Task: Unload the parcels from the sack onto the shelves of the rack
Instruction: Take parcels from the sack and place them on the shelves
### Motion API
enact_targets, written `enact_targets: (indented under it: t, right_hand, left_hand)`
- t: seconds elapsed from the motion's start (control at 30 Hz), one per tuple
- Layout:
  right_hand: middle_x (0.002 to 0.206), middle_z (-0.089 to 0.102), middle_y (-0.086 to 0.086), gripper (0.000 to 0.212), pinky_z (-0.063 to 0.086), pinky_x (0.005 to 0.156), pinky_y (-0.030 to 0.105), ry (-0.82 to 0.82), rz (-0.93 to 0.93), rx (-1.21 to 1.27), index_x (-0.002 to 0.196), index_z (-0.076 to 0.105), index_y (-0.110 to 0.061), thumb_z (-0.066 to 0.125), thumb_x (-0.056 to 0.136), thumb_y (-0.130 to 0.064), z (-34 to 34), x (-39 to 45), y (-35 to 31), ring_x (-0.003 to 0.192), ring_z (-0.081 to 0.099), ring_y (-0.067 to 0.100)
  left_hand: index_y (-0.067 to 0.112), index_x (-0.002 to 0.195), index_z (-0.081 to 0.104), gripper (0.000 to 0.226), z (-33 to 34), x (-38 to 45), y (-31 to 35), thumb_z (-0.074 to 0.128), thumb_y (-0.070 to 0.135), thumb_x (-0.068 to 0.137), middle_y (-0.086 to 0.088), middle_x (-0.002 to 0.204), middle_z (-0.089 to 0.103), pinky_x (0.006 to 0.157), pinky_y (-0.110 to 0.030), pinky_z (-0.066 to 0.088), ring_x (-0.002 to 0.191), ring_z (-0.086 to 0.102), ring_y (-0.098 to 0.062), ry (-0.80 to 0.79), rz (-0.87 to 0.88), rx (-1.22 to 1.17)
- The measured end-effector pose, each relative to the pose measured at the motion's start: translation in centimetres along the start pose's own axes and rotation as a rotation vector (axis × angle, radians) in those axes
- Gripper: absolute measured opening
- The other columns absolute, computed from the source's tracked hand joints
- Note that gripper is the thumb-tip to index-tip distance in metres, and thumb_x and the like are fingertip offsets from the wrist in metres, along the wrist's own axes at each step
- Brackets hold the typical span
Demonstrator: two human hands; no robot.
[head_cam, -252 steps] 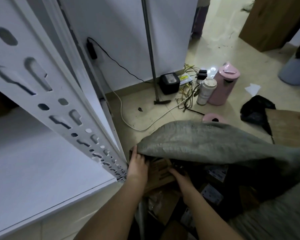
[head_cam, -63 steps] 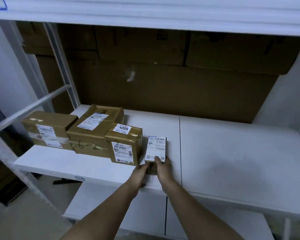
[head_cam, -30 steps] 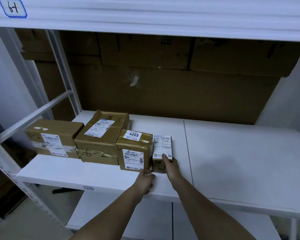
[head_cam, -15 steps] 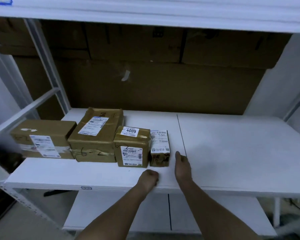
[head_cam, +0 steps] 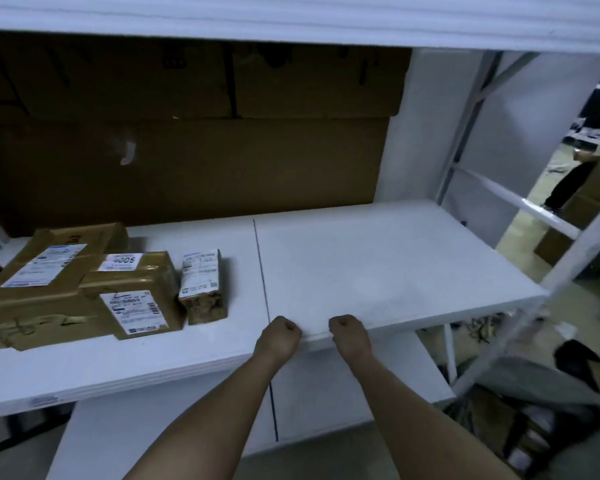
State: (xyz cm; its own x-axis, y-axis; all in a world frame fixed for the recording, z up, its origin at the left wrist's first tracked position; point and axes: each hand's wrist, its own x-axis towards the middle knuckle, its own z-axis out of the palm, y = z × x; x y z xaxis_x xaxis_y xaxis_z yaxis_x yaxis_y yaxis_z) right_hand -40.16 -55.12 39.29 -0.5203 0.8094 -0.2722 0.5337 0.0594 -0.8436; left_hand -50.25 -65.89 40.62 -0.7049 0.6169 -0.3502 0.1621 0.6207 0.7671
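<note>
Two hands, left hand [head_cam: 280,336] and right hand [head_cam: 347,333], are curled into fists holding nothing, at the front edge of the white shelf [head_cam: 378,268]. Left of them, the small labelled parcel [head_cam: 203,287] stands beside the taped parcel [head_cam: 136,292]. Sack [head_cam: 534,386] lies lower right.

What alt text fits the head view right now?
Both hands, left and right, curled and holding nothing at the front edge of a white shelf. Taped parcels sit in a row at its left; the sack lies at lower right.
</note>
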Motion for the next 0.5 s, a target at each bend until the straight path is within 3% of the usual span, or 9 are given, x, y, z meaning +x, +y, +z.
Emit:
enact_targets:
  t: [0.1,0.17,0.23,0.3,0.4,0.47,0.5]
  right_hand:
    - [0.056,0.033,-0.002,0.038,0.022,0.054,0.027,-0.008,0.011,-0.007,0.057,0.033,-0.026,0.048,0.090,-0.014,-5.5,0.8,3.3,0.052,0.029,0.014]
    - [0.061,0.041,0.008,0.032,0.025,0.058,0.027,-0.013,0.065,-0.026,0.062,0.045,-0.014,0.047,0.093,-0.016,-9.9,1.2,6.3,0.054,0.039,0.021]
    - [0.077,0.051,0.023,0.031,0.031,0.064,0.032,-0.010,0.133,0.029,0.089,0.060,0.008,0.048,0.096,-0.020,-13.8,1.8,9.7,0.069,0.053,0.031]
    - [0.082,0.056,0.015,0.032,0.039,0.068,0.035,-0.005,0.179,0.051,0.104,0.060,0.007,0.049,0.097,-0.022,-17.6,2.0,13.3,0.076,0.054,0.027]
    - [0.081,0.059,0.009,0.016,0.047,0.071,0.039,0.036,0.260,0.049,0.087,0.058,-0.010,0.050,0.096,-0.021,-22.4,2.0,17.6,0.074,0.057,0.027]
    - [0.071,0.048,0.009,0.016,0.037,0.066,0.037,0.050,0.299,0.108,0.079,0.054,-0.010,0.048,0.094,-0.012,-25.2,1.5,19.5,0.066,0.045,0.024]
    - [0.071,0.047,0.009,0.015,0.035,0.066,0.035,0.061,0.327,0.130,0.083,0.058,-0.006,0.048,0.094,-0.010,-26.4,1.5,20.7,0.069,0.044,0.024]
  left_hand:
    - [0.016,0.071,0.049,0.018,5.4,-0.6,2.6,0.044,0.018,0.088,-0.007,0.076,0.059,0.063,-0.027,0.037,0.068,0.052,-0.021,0.003,0.022,-0.006]
    - [0.015,0.075,0.049,0.017,9.6,-1.4,4.5,0.046,0.019,0.091,-0.009,0.078,0.058,0.063,-0.027,0.037,0.069,0.052,-0.021,-0.006,0.025,-0.015]
    - [0.015,0.076,0.046,0.017,13.6,-2.2,6.0,0.045,0.020,0.092,-0.008,0.076,0.055,0.063,-0.028,0.036,0.070,0.052,-0.023,-0.032,0.021,-0.003]
    - [0.018,0.073,0.045,0.019,17.9,-2.9,7.5,0.046,0.022,0.092,-0.008,0.078,0.056,0.065,-0.031,0.037,0.073,0.053,-0.025,-0.076,0.006,-0.004]
    - [0.017,0.091,0.055,0.013,23.3,-4.1,9.4,0.047,0.027,0.093,-0.007,0.095,0.062,0.073,-0.033,0.044,0.088,0.061,-0.026,-0.147,0.002,0.009]
    - [0.016,0.108,0.053,0.019,26.4,-4.6,10.8,0.048,0.029,0.094,-0.006,0.108,0.061,0.085,-0.034,0.047,0.101,0.061,-0.026,-0.193,-0.003,0.038]
    - [0.016,0.113,0.051,0.023,27.9,-4.8,11.4,0.048,0.029,0.095,-0.006,0.111,0.061,0.090,-0.035,0.047,0.104,0.060,-0.026,-0.219,-0.008,0.058]
